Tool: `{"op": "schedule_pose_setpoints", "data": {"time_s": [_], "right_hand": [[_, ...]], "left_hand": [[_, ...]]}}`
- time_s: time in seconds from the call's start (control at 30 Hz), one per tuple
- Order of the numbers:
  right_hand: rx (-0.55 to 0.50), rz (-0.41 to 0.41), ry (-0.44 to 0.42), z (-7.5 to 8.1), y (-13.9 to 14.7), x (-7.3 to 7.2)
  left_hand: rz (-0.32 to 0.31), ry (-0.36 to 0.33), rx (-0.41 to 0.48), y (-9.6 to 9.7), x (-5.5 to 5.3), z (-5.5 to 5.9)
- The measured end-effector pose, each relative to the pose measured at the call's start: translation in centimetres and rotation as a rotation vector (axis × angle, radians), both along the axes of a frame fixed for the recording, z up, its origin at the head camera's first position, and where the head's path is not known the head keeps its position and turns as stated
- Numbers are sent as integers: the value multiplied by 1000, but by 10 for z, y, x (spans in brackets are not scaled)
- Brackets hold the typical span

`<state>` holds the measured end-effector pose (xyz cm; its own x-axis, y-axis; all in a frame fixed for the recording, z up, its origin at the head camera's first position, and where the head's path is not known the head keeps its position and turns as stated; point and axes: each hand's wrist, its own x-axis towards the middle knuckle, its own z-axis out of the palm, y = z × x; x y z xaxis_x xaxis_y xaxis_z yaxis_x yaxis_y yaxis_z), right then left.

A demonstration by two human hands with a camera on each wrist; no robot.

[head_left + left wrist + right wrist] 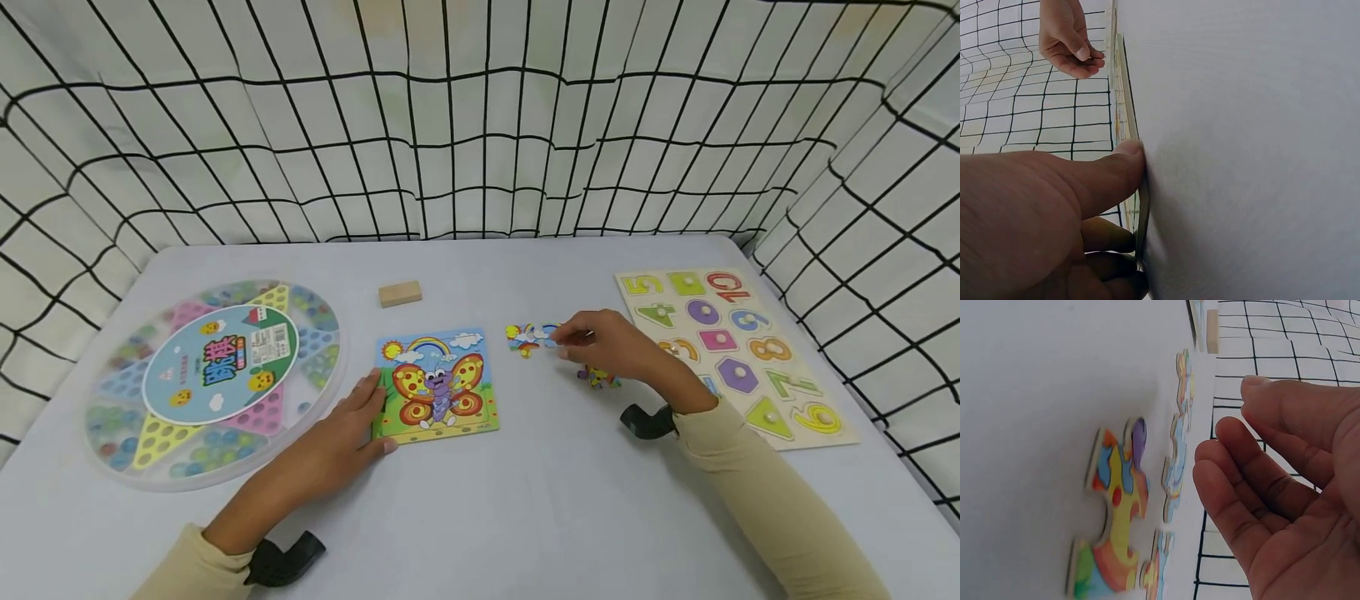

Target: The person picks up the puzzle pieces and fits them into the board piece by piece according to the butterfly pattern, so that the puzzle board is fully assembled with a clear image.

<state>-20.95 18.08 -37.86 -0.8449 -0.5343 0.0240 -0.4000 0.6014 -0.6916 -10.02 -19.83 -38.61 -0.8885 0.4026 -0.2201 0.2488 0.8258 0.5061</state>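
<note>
A square butterfly puzzle board lies flat at the middle of the table. My left hand rests against its left side, with the thumb touching the near edge. My right hand is over the loose jigsaw pieces to the right of the board. In the right wrist view this hand has loosely bent fingers, with a gap between thumb and fingertips and nothing in it. Sky-coloured jigsaw pieces lie in a row by the fingertips. More colourful pieces lie partly hidden below the hand.
A round Chinese checkers set with marbles inside sits at the left. A small wooden block lies behind the puzzle board. To the right is a number-and-shape board. Black netting surrounds the table's back and sides.
</note>
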Motion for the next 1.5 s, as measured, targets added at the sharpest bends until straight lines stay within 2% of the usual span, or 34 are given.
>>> {"op": "schedule_pose_setpoints", "data": {"time_s": [0.57, 0.77, 1.37, 1.5], "right_hand": [[43, -58, 12, -3, 36, 9], [62, -38, 29, -3, 39, 9], [112, -57, -34, -10, 45, 12], [149, -33, -31, -10, 42, 12]], "left_hand": [[1, -2, -10, 1, 0, 1], [4, -1, -10, 1, 0, 1], [6, -4, -8, 2, 0, 3], [6, 0, -11, 1, 0, 2]]}}
